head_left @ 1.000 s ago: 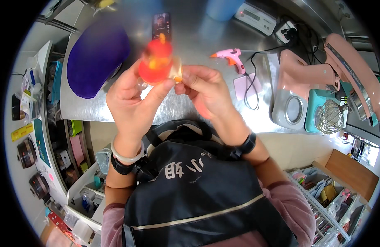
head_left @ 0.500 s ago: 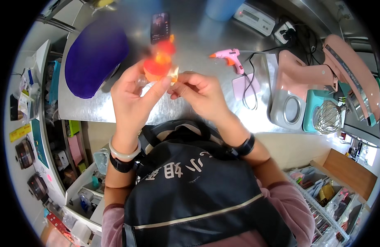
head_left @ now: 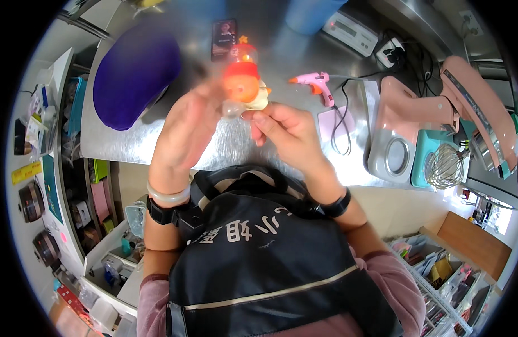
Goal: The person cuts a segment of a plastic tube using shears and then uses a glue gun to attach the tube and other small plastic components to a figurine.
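A small orange-and-red toy figure (head_left: 241,84) is held up over the steel table, with a yellow star on top and a cream-coloured piece (head_left: 259,98) at its side. A clear round bulb (head_left: 232,109) shows at its lower left. My right hand (head_left: 287,129) pinches the toy low down by the cream piece, thumb and fingertips together. My left hand (head_left: 186,123) is close against the toy's left side. Its fingers are smeared by motion, so their grip does not show.
A purple padded shape (head_left: 135,78) lies at left, a phone (head_left: 223,39) behind the toy. To the right are a pink glue gun (head_left: 315,84) with its cord, a scale (head_left: 350,32), a pink stand mixer (head_left: 399,106) and a wire whisk (head_left: 447,163). The steel table's (head_left: 118,143) front edge runs before me.
The toy has moved right and now stands more upright, showing its orange side. My left hand has turned beside it, its fingers now blurred. My right hand has shifted slightly right and down.
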Demonstrator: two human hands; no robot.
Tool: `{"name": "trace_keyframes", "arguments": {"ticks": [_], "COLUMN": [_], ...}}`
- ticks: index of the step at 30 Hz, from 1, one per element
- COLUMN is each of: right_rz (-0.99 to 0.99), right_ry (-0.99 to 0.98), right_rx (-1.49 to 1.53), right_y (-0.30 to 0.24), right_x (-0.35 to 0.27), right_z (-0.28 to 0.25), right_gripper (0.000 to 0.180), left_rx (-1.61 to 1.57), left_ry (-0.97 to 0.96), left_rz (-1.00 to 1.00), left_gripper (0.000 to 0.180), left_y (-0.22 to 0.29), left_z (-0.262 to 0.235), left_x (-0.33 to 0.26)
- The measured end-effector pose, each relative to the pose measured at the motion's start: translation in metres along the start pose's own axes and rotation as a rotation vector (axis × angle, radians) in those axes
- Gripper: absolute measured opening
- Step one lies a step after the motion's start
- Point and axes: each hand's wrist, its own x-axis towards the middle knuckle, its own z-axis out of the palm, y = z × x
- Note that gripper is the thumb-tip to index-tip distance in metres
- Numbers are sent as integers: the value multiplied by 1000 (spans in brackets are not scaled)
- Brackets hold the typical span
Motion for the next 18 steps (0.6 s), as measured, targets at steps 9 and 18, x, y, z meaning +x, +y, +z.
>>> {"name": "trace_keyframes", "arguments": {"ticks": [9,18], "right_rz": [43,8], "right_ry": [-55,-6], "right_rx": [92,-24], "right_y": [-6,-7], "right_x": [-4,-10], "right_z": [-3,4], "right_gripper": [21,20], "left_rx": [257,550], "left_ry": [107,207], "left_rz": [22,149], "left_gripper": [43,45], "left_y": [2,-9], "left_z": [29,31], "left_x": [2,-4]}}
